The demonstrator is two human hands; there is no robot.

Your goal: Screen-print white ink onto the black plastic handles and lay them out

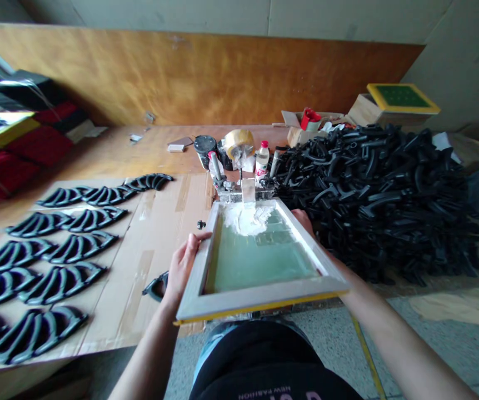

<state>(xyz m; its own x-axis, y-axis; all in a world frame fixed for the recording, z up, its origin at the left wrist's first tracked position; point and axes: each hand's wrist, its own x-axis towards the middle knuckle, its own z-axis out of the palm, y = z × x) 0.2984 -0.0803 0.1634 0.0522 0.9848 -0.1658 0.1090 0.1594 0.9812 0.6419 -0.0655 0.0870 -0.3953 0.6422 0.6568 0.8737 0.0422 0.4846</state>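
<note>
A screen printing frame (260,297) with a pale border and greenish mesh is tilted up in front of me. White paste (250,221) lies thick on the far end of its mesh. My left hand (184,261) grips the frame's left side, thumb near the top edge. On the opposite side, my right hand (304,219) is closed at the frame's right edge, its fingers partly hidden by the border. The frame's far end meets a metal clamp stand (245,191). One black ribbed part (156,286) lies beside my left wrist, partly covered.
Rows of black curved ribbed parts (62,283) lie on cardboard (139,250) at left. A big heap of black parts (373,194) fills the right. Behind the stand are a red-capped bottle (262,161), a tape roll (239,143) and a dark tub (205,149). A small black knob (200,224) lies nearby.
</note>
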